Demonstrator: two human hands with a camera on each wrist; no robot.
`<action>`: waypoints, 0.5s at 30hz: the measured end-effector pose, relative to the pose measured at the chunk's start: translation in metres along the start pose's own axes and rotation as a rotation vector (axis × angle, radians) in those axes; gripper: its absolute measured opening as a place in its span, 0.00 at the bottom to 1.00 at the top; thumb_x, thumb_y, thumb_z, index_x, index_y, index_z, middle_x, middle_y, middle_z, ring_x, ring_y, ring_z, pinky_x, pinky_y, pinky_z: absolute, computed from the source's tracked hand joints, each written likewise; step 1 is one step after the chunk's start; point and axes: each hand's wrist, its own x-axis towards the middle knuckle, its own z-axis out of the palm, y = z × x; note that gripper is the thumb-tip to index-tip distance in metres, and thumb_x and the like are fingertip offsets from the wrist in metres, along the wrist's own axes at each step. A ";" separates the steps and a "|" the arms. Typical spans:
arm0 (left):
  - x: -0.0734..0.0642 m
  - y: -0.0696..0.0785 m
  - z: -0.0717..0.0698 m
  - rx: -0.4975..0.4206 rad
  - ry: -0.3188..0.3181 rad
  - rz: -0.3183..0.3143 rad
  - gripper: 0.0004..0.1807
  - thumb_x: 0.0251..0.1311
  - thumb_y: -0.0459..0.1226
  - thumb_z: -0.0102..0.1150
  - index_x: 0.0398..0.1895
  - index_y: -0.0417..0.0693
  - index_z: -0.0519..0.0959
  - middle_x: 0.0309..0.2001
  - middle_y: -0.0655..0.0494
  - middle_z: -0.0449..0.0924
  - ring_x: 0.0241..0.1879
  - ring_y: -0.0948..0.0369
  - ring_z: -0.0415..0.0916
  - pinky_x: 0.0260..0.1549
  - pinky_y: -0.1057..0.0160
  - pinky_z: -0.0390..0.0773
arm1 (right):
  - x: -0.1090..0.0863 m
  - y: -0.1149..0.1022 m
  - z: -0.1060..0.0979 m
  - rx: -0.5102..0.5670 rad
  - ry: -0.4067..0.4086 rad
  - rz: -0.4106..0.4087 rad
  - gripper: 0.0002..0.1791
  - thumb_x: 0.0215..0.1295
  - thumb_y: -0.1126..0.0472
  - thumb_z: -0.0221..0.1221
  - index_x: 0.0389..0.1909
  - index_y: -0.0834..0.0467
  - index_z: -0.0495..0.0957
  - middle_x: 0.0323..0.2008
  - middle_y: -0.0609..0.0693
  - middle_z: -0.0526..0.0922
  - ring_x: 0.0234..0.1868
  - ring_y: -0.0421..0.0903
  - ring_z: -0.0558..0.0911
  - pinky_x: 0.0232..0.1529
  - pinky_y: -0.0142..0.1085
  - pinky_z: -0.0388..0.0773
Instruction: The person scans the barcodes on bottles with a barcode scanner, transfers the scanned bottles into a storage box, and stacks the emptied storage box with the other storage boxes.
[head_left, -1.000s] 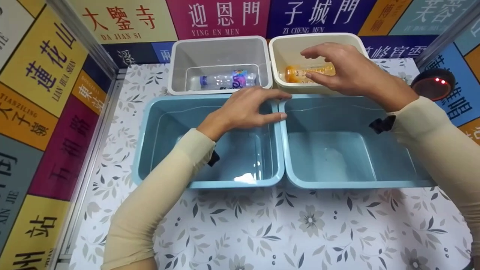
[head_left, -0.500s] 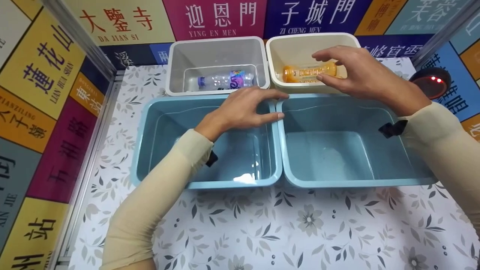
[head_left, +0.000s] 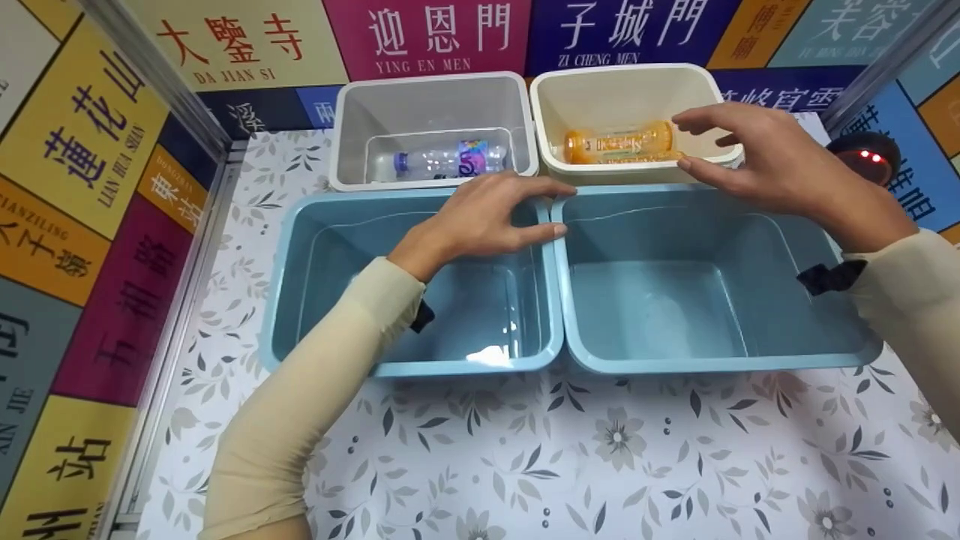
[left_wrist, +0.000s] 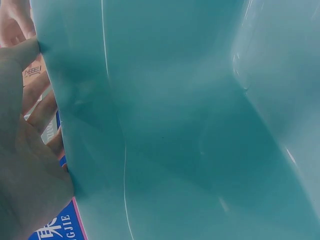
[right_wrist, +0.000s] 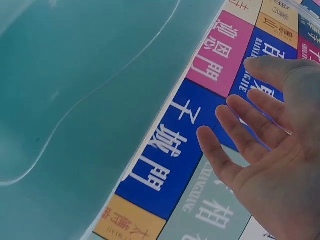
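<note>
My left hand (head_left: pixel 480 217) reaches over the left blue bin (head_left: pixel 416 369), its fingertips at the adjoining rims. In the left wrist view that hand (left_wrist: pixel 30 175) lies along the bin's edge. My right hand (head_left: pixel 772 154) hovers with spread fingers near the right end of the cream bin (head_left: pixel 600 84), holding nothing. An orange bottle (head_left: pixel 619 142) lies on its side in the cream bin, left of those fingers. A clear bottle with a purple cap and colourful label (head_left: pixel 450 160) lies in the grey bin (head_left: pixel 427 94). In the right wrist view the right hand (right_wrist: pixel 270 145) has extended fingers.
The right blue bin (head_left: pixel 716 367) stands against the left one, in front of the cream bin. A round black device with red lights (head_left: pixel 866 157) stands at the right. Printed panels (head_left: pixel 427 34) close off the back and sides. A floral cloth (head_left: pixel 615 480) covers the table.
My right hand has moved right, away from over the cream bin, so more of the orange bottle shows. The left hand stays in place. The view has shifted slightly.
</note>
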 end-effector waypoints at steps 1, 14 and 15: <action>0.000 0.000 0.000 0.006 0.002 0.002 0.32 0.63 0.69 0.49 0.69 0.76 0.70 0.65 0.78 0.75 0.65 0.73 0.69 0.68 0.61 0.65 | -0.003 0.002 -0.001 0.004 0.000 0.010 0.31 0.69 0.48 0.61 0.71 0.46 0.69 0.67 0.55 0.76 0.62 0.59 0.77 0.61 0.48 0.78; 0.000 -0.001 0.000 0.001 0.008 0.006 0.32 0.63 0.69 0.50 0.69 0.77 0.70 0.65 0.78 0.74 0.66 0.73 0.69 0.68 0.63 0.65 | -0.038 0.024 -0.010 -0.003 0.025 0.104 0.30 0.70 0.46 0.60 0.72 0.42 0.68 0.68 0.52 0.76 0.62 0.59 0.77 0.59 0.21 0.72; 0.000 -0.001 -0.001 -0.001 0.008 0.007 0.32 0.63 0.69 0.50 0.69 0.77 0.70 0.65 0.78 0.74 0.66 0.73 0.69 0.68 0.63 0.65 | -0.039 0.024 -0.010 -0.011 0.028 0.106 0.30 0.70 0.47 0.60 0.72 0.43 0.68 0.67 0.53 0.76 0.62 0.60 0.77 0.60 0.24 0.74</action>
